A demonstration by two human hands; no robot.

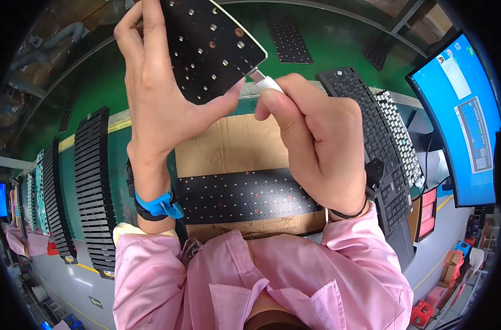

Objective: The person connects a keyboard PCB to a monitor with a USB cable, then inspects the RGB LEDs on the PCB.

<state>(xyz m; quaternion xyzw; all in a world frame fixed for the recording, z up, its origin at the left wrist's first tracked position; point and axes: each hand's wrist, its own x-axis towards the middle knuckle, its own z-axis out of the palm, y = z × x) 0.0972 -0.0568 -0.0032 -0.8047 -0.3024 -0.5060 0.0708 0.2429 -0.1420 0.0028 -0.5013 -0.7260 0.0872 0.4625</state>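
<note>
Board (213, 55), curved left hand (161, 91) gripping, right hand (323, 129) pinching plug (269, 84)

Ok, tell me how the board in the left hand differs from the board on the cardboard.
The raised board is held tilted in the left hand; the lower board lies flat on the cardboard. The raised board has a white plug at its edge; the lower board shows none. Both are black, dotted with small pale spots.
</note>
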